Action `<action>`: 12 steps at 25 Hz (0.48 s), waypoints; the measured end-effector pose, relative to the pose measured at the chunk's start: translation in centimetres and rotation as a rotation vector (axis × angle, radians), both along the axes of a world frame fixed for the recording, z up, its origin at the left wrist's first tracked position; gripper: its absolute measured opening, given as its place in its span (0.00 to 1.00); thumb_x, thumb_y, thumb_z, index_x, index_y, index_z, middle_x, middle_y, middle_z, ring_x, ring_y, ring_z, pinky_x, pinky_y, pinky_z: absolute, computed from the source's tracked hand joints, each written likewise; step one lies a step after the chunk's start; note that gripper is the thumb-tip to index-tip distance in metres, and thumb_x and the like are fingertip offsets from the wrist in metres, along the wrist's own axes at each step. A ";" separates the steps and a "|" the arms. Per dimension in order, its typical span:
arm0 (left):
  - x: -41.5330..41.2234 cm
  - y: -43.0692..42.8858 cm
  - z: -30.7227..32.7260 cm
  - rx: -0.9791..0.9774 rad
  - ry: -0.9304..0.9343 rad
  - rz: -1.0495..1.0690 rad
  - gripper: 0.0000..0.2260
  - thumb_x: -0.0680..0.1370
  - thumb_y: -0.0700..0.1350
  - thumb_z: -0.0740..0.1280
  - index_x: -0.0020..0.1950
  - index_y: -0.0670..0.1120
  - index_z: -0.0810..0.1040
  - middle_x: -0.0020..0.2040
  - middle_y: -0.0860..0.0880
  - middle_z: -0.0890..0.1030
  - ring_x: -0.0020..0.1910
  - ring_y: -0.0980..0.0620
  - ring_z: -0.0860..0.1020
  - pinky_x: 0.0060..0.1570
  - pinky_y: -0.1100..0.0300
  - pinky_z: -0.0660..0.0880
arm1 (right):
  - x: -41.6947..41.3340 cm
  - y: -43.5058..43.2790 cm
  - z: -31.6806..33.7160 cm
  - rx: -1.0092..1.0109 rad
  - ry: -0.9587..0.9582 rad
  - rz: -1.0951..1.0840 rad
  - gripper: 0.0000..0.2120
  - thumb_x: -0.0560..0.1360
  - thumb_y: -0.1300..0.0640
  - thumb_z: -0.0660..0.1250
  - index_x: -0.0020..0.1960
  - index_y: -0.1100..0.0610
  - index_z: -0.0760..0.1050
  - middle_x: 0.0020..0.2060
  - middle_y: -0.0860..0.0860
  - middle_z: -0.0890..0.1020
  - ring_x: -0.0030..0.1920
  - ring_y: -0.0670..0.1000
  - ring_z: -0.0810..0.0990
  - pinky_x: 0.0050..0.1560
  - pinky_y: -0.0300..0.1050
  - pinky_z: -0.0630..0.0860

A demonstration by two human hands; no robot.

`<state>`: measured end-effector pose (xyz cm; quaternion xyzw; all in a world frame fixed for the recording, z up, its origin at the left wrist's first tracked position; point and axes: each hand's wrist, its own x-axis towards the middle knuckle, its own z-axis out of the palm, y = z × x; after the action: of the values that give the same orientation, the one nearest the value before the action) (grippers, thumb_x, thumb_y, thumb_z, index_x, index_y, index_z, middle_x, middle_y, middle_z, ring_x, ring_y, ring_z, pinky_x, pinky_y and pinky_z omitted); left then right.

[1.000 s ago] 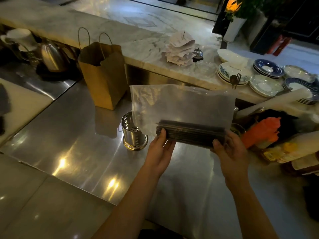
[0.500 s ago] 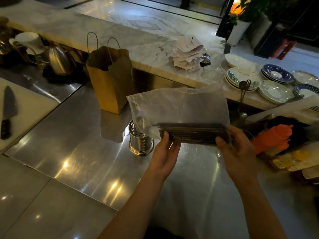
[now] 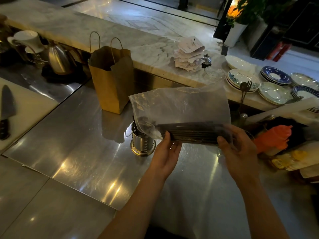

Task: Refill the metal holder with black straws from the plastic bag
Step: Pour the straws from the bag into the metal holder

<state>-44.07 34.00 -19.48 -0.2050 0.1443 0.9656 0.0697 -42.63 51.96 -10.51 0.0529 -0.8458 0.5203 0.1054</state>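
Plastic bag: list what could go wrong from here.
The black straws lie level in the plastic bag, held between left hand and right hand; tipped carelessly, they might spill past the narrow metal holder. The bag's loose corner hangs near the holder and could snag or topple it.

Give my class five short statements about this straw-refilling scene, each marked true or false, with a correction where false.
1. The left hand and the right hand both hold the plastic bag of black straws. True.
2. The black straws stand upright in the plastic bag. False: they lie roughly level along its lower edge.
3. The metal holder stands on the steel counter. True.
4. The brown paper bag lies flat on its side. False: it stands upright behind the metal holder.
5. A knife lies on the white board at the far left. True.
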 end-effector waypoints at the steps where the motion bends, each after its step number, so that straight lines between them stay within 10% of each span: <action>1: 0.1 -0.1 0.0 0.004 -0.001 -0.002 0.23 0.75 0.45 0.67 0.68 0.38 0.73 0.59 0.40 0.82 0.57 0.47 0.82 0.54 0.57 0.81 | 0.0 -0.1 0.1 0.004 0.005 0.007 0.18 0.77 0.64 0.66 0.65 0.52 0.73 0.56 0.40 0.77 0.61 0.50 0.77 0.60 0.52 0.77; 12: -0.2 -0.3 0.1 0.040 -0.015 -0.025 0.17 0.79 0.44 0.64 0.66 0.39 0.74 0.55 0.41 0.84 0.53 0.47 0.84 0.50 0.57 0.82 | 0.4 -0.2 0.3 0.031 0.027 0.004 0.17 0.77 0.63 0.65 0.65 0.57 0.73 0.59 0.48 0.78 0.60 0.46 0.77 0.58 0.42 0.75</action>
<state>-44.26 33.70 -19.35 -0.2093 0.1268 0.9657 0.0869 -42.24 51.73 -10.21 0.0632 -0.8522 0.5064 0.1149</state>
